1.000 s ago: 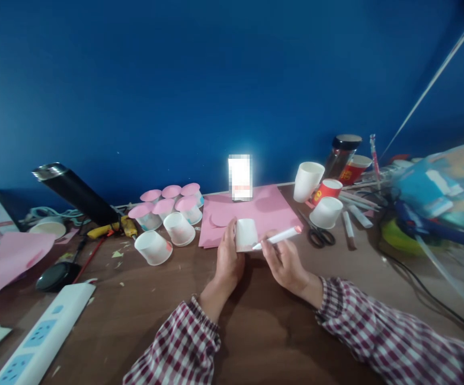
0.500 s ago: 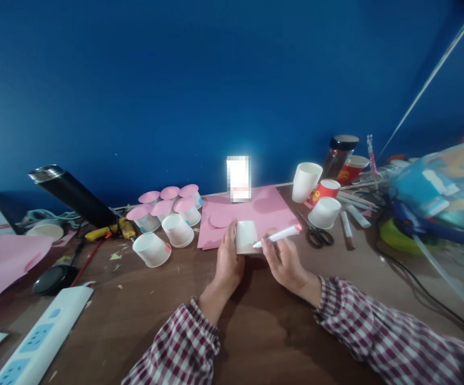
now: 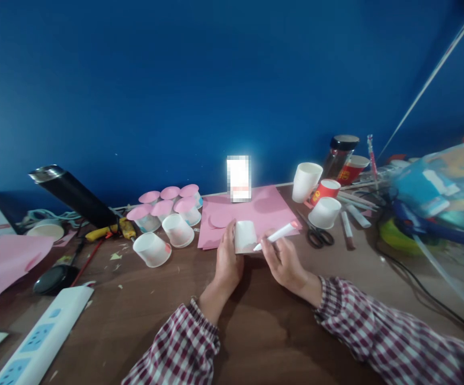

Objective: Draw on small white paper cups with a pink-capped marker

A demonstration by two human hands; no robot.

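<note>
My left hand (image 3: 229,259) is wrapped round the left side of a white paper cup (image 3: 246,237), held upside down near the front edge of the pink paper sheets (image 3: 274,208). Between the fingers of my right hand (image 3: 286,262) is a white marker (image 3: 278,233) with a reddish end, its tip at the cup's lower right side. A pink paper disc (image 3: 221,218) lies on the sheets behind my left hand. Two white cups (image 3: 152,249) (image 3: 178,231) stand upside down to the left.
Several cups with pink tops (image 3: 163,206) stand at the back left. Scissors (image 3: 319,237), a white cup (image 3: 325,213), a red cup (image 3: 327,191) and markers (image 3: 347,230) lie or stand right. At the left are a black flask (image 3: 75,195) and a power strip (image 3: 41,337).
The marker and its tip have shifted very slightly at the cup's side. My left hand still holds the cup, in nearly the same place.
</note>
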